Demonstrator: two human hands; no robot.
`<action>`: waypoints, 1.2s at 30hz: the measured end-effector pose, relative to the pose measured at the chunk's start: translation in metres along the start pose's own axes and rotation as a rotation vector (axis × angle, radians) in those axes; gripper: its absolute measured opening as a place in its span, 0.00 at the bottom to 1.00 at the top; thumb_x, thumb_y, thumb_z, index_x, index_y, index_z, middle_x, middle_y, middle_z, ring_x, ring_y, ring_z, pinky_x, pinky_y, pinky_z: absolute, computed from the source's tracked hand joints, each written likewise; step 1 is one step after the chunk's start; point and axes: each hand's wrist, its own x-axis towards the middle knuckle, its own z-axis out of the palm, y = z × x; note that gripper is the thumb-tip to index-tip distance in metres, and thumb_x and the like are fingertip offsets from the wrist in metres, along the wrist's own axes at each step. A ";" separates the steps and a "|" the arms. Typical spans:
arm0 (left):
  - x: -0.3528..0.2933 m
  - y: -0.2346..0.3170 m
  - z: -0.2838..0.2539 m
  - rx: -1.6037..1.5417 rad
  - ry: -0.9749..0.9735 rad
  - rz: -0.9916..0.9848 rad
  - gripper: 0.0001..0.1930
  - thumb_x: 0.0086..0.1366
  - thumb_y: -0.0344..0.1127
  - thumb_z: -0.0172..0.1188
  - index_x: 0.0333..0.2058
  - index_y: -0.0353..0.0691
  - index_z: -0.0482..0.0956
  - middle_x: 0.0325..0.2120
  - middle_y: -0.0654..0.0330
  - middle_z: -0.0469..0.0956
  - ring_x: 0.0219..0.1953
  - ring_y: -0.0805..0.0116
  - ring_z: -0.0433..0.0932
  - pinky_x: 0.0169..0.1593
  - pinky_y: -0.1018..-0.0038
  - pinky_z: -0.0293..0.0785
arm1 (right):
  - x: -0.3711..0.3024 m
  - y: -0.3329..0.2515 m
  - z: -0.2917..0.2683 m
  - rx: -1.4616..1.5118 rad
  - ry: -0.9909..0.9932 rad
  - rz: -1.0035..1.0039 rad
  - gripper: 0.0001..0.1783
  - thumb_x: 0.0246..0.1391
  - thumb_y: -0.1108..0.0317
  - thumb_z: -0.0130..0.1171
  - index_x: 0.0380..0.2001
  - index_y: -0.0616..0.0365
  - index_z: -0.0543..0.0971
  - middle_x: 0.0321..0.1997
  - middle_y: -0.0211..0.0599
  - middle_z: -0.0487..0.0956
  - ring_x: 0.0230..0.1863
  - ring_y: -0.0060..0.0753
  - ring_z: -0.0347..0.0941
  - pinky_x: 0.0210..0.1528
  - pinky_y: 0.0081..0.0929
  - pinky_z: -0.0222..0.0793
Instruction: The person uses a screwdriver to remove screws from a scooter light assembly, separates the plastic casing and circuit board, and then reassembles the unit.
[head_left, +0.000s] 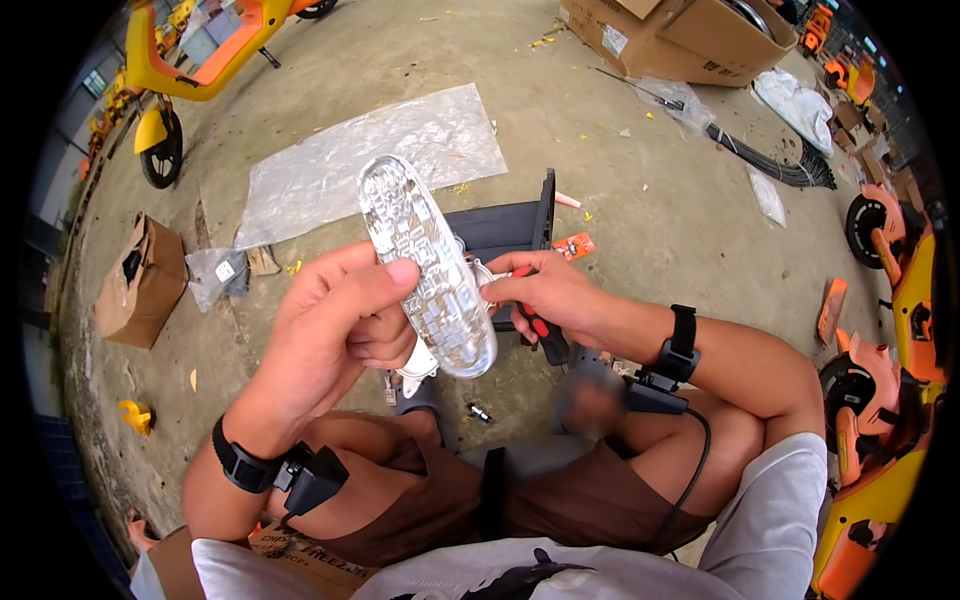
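Fingers [385, 332] of left hand [335, 310] pinched on oval plastic piece [428, 270], clear, shiny, block-patterned; right hand [548, 288], at piece's right edge, curled round red-black tool [538, 325].

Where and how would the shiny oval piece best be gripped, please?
I'd probably pinch the shiny oval piece by its left long edge, near the middle, from the left: it's long and narrow, and the right hand crowds its right side.
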 end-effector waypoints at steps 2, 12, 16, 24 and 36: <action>0.002 0.000 -0.001 0.114 0.031 -0.062 0.11 0.67 0.38 0.52 0.36 0.35 0.72 0.14 0.73 0.56 0.15 0.81 0.51 0.21 0.79 0.50 | -0.005 -0.008 -0.002 -0.027 0.027 -0.047 0.11 0.53 0.68 0.60 0.39 0.60 0.79 0.26 0.32 0.79 0.15 0.16 0.68 0.15 0.17 0.62; 0.008 -0.003 -0.011 0.016 0.216 -0.120 0.17 0.69 0.48 0.51 0.30 0.40 0.72 0.16 0.71 0.61 0.17 0.81 0.55 0.21 0.80 0.52 | -0.023 -0.034 -0.012 -0.133 0.076 -0.104 0.13 0.52 0.66 0.59 0.39 0.62 0.79 0.24 0.33 0.78 0.15 0.17 0.67 0.16 0.17 0.60; 0.009 -0.009 -0.019 -0.080 0.027 -0.121 0.22 0.71 0.55 0.46 0.31 0.41 0.74 0.16 0.71 0.60 0.18 0.80 0.55 0.23 0.80 0.53 | -0.025 -0.035 -0.015 -0.031 0.042 -0.098 0.13 0.53 0.63 0.57 0.37 0.61 0.79 0.23 0.32 0.75 0.16 0.18 0.68 0.15 0.18 0.62; 0.023 -0.013 -0.021 -0.204 0.099 -0.294 0.22 0.69 0.58 0.48 0.32 0.43 0.75 0.15 0.72 0.57 0.18 0.80 0.54 0.25 0.79 0.53 | -0.034 -0.042 -0.010 0.020 0.014 -0.206 0.15 0.55 0.63 0.57 0.40 0.64 0.78 0.24 0.33 0.76 0.17 0.19 0.67 0.16 0.19 0.61; 0.033 -0.035 -0.046 -0.013 0.239 -0.201 0.13 0.66 0.27 0.46 0.47 0.27 0.70 0.31 0.57 0.74 0.31 0.68 0.75 0.40 0.73 0.74 | -0.043 -0.055 -0.021 0.221 0.142 -0.407 0.12 0.55 0.64 0.54 0.37 0.62 0.76 0.20 0.28 0.72 0.16 0.17 0.64 0.17 0.18 0.61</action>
